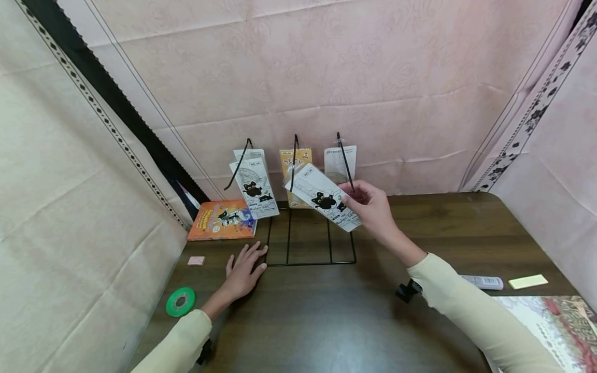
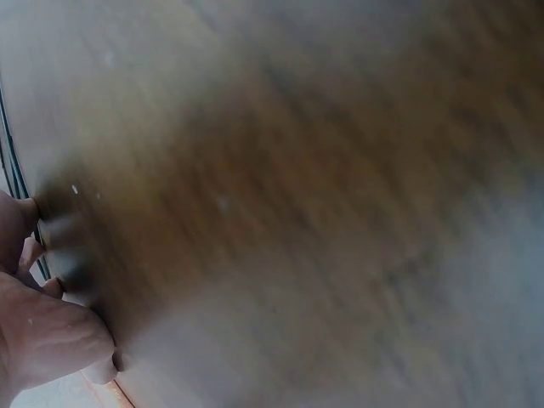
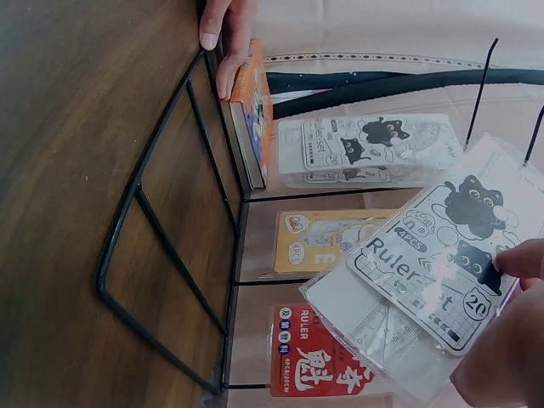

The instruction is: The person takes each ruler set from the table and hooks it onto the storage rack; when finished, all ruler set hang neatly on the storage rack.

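Above the wire rack (image 1: 308,256), the right hand (image 1: 370,210) pinches a ruler set pack (image 1: 324,199); the left hand (image 1: 244,272) lies flat, fingers straight

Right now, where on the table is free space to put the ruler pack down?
The widest bare patch of table lies in front of the wire rack, between both arms. Another lies right of the rack, behind the remote. The left side is crowded: left hand, orange book, green tape roll.
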Tool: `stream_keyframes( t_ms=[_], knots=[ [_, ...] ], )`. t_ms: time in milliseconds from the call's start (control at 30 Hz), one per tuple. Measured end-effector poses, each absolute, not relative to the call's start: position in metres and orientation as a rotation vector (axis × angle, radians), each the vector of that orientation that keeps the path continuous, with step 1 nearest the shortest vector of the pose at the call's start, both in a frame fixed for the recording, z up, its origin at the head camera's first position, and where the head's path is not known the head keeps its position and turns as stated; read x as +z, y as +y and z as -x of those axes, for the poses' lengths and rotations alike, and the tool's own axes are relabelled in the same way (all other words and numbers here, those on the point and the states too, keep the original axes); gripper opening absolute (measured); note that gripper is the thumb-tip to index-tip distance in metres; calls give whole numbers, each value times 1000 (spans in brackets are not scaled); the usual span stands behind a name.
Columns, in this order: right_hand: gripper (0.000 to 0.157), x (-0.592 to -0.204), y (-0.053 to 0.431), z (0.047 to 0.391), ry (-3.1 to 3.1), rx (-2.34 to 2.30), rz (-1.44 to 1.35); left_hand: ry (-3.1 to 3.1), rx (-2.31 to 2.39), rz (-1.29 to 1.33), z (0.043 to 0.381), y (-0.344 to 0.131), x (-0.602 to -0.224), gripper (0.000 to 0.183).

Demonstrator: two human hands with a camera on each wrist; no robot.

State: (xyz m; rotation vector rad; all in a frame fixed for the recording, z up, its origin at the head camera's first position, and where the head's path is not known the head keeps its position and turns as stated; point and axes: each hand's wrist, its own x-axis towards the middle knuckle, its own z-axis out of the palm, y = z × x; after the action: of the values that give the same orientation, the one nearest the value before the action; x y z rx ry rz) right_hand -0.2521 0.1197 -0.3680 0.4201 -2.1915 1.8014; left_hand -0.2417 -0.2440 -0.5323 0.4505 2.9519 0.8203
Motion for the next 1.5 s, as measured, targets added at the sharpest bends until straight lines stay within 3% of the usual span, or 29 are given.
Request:
stream_keyframes(
  t_ms=[767,1200,1500],
  knots=[
    [26,-397,94,288,-2024,2016,-197,2971,798,-470,244,-244,-535,48],
    [19,-429,74,314,-2159,1966,-209,2963,814,-478,242,-244,-531,48],
    [23,-437,63,322,-2235,1945,-214,2969,797,-469,242,-244,-532,48]
  ],
)
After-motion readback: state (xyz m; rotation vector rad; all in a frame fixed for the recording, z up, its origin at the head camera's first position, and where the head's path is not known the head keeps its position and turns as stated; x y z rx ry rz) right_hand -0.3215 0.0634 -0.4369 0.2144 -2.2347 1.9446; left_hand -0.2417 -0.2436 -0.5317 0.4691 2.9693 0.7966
